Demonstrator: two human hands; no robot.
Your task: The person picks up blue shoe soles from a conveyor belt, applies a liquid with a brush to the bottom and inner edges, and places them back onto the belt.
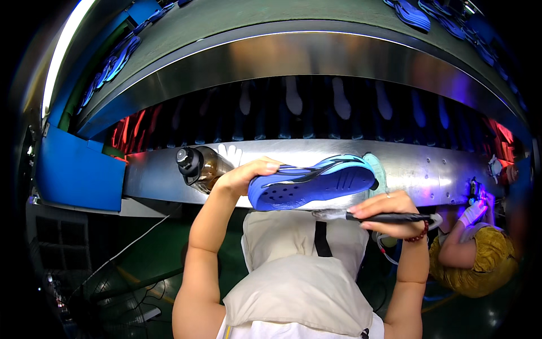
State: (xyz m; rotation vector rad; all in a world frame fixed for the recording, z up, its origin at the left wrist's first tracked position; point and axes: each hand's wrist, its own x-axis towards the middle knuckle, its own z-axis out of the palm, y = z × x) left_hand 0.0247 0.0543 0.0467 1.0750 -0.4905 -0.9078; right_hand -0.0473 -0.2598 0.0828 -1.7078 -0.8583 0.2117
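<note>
My left hand [250, 173] grips one end of a blue foam shoe [305, 189] with small round holes, several slots and a turquoise and black wavy side. The shoe is tilted above my lap, its long side across my view. In my right hand [391, 213] lies a black pen-shaped tool [395, 217], held between thumb and fingers. Its pale, brush-like tip points left, just below the shoe and apart from it. From the tool's rear end a clear hose [435, 220] runs down. Behind the shoe's right end a pale green piece [376, 169] rests on the metal ledge.
A dark-capped brown bottle [204, 168] and a white glove [229, 153] are on the metal ledge [147, 178]. Beyond runs a green conveyor belt [271, 16] carrying blue shoe parts [413, 15]. Red light glows beneath it. Another person [475, 254] works at the right.
</note>
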